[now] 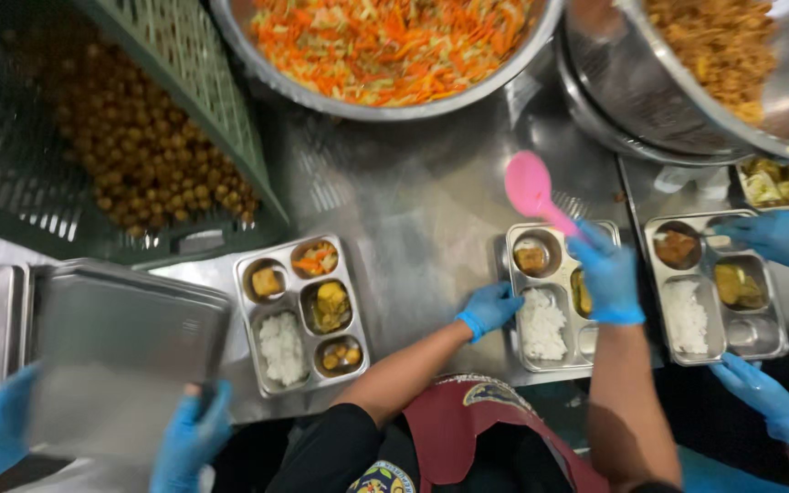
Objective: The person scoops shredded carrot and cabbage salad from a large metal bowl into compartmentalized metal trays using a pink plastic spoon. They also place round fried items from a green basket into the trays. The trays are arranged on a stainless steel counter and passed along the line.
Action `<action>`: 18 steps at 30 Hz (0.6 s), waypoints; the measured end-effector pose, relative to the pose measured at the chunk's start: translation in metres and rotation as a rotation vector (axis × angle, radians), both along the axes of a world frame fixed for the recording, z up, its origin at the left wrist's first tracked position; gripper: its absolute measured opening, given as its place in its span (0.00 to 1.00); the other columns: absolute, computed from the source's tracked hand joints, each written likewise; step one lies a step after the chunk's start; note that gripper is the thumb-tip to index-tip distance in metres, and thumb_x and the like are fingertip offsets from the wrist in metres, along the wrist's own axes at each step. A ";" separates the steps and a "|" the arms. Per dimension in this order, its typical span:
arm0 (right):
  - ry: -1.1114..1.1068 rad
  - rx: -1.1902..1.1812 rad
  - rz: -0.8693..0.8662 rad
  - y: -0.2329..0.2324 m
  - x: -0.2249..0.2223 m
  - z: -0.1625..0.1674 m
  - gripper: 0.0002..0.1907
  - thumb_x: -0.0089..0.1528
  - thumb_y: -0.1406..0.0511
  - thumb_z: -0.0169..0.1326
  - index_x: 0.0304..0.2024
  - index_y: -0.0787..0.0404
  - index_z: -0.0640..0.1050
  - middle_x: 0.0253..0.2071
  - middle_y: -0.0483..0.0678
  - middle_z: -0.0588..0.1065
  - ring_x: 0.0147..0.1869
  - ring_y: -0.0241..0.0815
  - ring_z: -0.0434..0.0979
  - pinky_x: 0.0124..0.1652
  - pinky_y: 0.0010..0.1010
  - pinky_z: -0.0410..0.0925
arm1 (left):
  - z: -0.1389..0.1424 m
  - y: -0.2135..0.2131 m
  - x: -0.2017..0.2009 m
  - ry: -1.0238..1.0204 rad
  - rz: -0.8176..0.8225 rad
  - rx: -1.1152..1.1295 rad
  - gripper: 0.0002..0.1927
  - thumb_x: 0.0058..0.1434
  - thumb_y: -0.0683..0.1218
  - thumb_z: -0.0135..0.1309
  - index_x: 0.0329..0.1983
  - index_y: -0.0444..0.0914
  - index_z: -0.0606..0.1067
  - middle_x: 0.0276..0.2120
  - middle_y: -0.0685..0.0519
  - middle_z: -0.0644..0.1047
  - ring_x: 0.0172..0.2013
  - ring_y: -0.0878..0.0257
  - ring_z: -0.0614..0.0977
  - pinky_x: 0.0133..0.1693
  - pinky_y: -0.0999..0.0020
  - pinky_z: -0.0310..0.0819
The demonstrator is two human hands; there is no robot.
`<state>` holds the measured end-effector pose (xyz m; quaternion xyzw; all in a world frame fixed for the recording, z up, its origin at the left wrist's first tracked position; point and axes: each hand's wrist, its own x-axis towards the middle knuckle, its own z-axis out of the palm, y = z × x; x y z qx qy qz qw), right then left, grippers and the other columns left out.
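Your hands were apart, both in blue gloves: your left hand (490,309) lay flat against the near-left edge of the middle steel tray (561,265), and your right hand (609,274) was closed around the handle of the pink spoon (531,187), its bowl lifted above the tray's far rim. That tray sat on the steel counter (431,210) between a filled tray (301,310) and a co-worker's tray (714,288), below the big salad bowl (385,36). It looked stiff, food-weighted and likely to slide on the metal, so the rim was probably the safest hold. By my estimate the spoon was light, rigid plastic, best held low on the handle.
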<state>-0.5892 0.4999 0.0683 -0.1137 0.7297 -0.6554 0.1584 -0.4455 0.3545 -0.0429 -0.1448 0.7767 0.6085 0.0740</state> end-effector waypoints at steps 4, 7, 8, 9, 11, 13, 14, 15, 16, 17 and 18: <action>0.440 0.064 0.094 -0.060 -0.061 0.042 0.22 0.69 0.65 0.62 0.64 0.66 0.77 0.54 0.44 0.79 0.54 0.32 0.78 0.54 0.24 0.70 | -0.005 -0.031 0.026 -0.027 0.141 0.037 0.17 0.62 0.55 0.54 0.37 0.35 0.76 0.30 0.40 0.79 0.31 0.49 0.82 0.38 0.54 0.75; 1.013 0.635 0.009 -0.123 -0.110 0.067 0.21 0.66 0.63 0.61 0.62 0.51 0.82 0.36 0.55 0.75 0.42 0.52 0.75 0.45 0.46 0.65 | -0.006 -0.051 0.043 0.003 0.237 -0.021 0.17 0.63 0.55 0.55 0.37 0.35 0.76 0.32 0.38 0.79 0.33 0.46 0.82 0.39 0.53 0.75; 1.244 0.815 0.004 -0.147 -0.126 0.072 0.19 0.65 0.61 0.60 0.59 0.47 0.84 0.37 0.56 0.76 0.44 0.58 0.76 0.46 0.53 0.63 | -0.006 -0.057 0.047 0.031 0.270 -0.051 0.18 0.63 0.55 0.55 0.36 0.34 0.75 0.33 0.38 0.79 0.34 0.44 0.81 0.39 0.53 0.74; 1.280 0.878 0.035 -0.172 -0.143 0.076 0.14 0.66 0.62 0.57 0.54 0.46 0.83 0.37 0.54 0.76 0.48 0.58 0.76 0.48 0.55 0.61 | -0.006 -0.063 0.051 0.017 0.293 -0.047 0.18 0.63 0.55 0.55 0.37 0.34 0.76 0.32 0.38 0.79 0.33 0.44 0.81 0.39 0.53 0.74; 1.379 1.015 0.091 -0.224 -0.175 0.079 0.09 0.67 0.60 0.55 0.48 0.43 0.82 0.37 0.52 0.77 0.51 0.56 0.76 0.53 0.57 0.60 | -0.006 -0.076 0.059 -0.014 0.340 -0.037 0.18 0.63 0.56 0.55 0.38 0.35 0.76 0.32 0.38 0.79 0.33 0.43 0.81 0.38 0.53 0.74; 1.509 1.157 0.137 -0.275 -0.199 0.078 0.08 0.67 0.56 0.56 0.46 0.38 0.84 0.36 0.49 0.79 0.49 0.52 0.78 0.57 0.57 0.61 | -0.007 -0.092 0.064 0.024 0.393 -0.073 0.17 0.63 0.55 0.55 0.40 0.36 0.76 0.33 0.38 0.79 0.34 0.43 0.81 0.38 0.53 0.74; 1.474 1.166 0.183 -0.299 -0.206 0.076 0.09 0.66 0.56 0.56 0.47 0.36 0.85 0.37 0.48 0.80 0.49 0.52 0.79 0.56 0.57 0.61 | -0.008 -0.101 0.066 0.044 0.420 -0.093 0.16 0.63 0.54 0.55 0.40 0.36 0.76 0.33 0.38 0.79 0.34 0.43 0.81 0.38 0.53 0.74; 1.440 1.175 0.228 -0.322 -0.211 0.075 0.11 0.65 0.55 0.56 0.48 0.34 0.85 0.39 0.47 0.81 0.48 0.53 0.80 0.56 0.58 0.62 | -0.008 -0.111 0.067 0.027 0.458 -0.095 0.16 0.63 0.54 0.56 0.41 0.36 0.76 0.32 0.39 0.80 0.33 0.44 0.82 0.38 0.53 0.75; 1.406 1.187 0.273 -0.343 -0.213 0.074 0.13 0.64 0.55 0.56 0.49 0.31 0.85 0.40 0.46 0.82 0.48 0.54 0.80 0.55 0.59 0.62 | -0.008 -0.120 0.067 0.011 0.496 -0.094 0.16 0.63 0.53 0.56 0.41 0.36 0.76 0.32 0.39 0.80 0.33 0.45 0.82 0.37 0.54 0.75; 1.332 1.166 0.379 -0.363 -0.210 0.070 0.14 0.65 0.53 0.54 0.51 0.31 0.85 0.42 0.47 0.82 0.47 0.54 0.81 0.52 0.57 0.64 | -0.009 -0.129 0.066 -0.005 0.534 -0.089 0.15 0.63 0.53 0.57 0.41 0.35 0.76 0.31 0.40 0.81 0.32 0.46 0.83 0.37 0.55 0.76; 1.257 1.146 0.479 -0.383 -0.207 0.069 0.15 0.65 0.50 0.53 0.53 0.30 0.84 0.44 0.48 0.83 0.47 0.54 0.82 0.50 0.55 0.65 | -0.010 -0.137 0.064 0.041 0.569 -0.077 0.15 0.63 0.52 0.56 0.43 0.36 0.77 0.32 0.41 0.81 0.32 0.49 0.84 0.37 0.56 0.76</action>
